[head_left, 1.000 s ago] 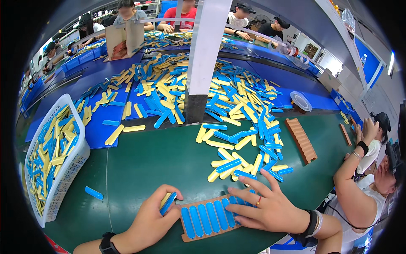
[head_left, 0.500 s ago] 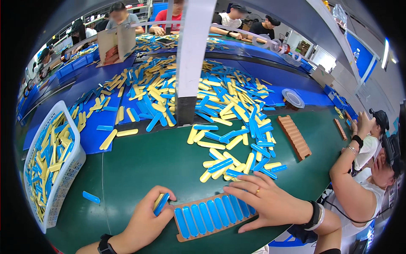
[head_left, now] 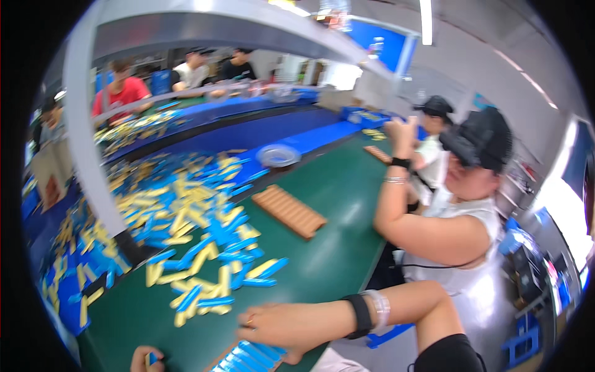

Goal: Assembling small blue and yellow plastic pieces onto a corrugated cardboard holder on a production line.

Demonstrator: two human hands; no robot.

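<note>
At the lower left edge, partly cut off, my left hand (head_left: 146,361) is closed round a small rounded strip (head_left: 150,358) showing blue and yellow; its fingers are blurred. My right hand (head_left: 282,325) reaches across the far right end of a brown grooved tray (head_left: 218,361), thumb apart from the fingers, which are smeared by motion. Blue strips (head_left: 251,357) lie side by side in the tray's grooves. The tray's near part runs out of the picture. Just beyond it, loose blue and yellow strips (head_left: 201,294) are scattered on the green table (head_left: 322,248).
A second brown grooved tray (head_left: 289,211) lies beyond my right hand. Behind it stands a round clear dish (head_left: 278,156). A heap of strips (head_left: 173,192) surrounds the white upright post (head_left: 96,149). A co-worker's raised arm (head_left: 396,192) is close on the right.
The whole view has swung to the right, so the basket is gone and the co-worker shows more fully. My hands and the filled tray now sit lower and further left in the picture.
</note>
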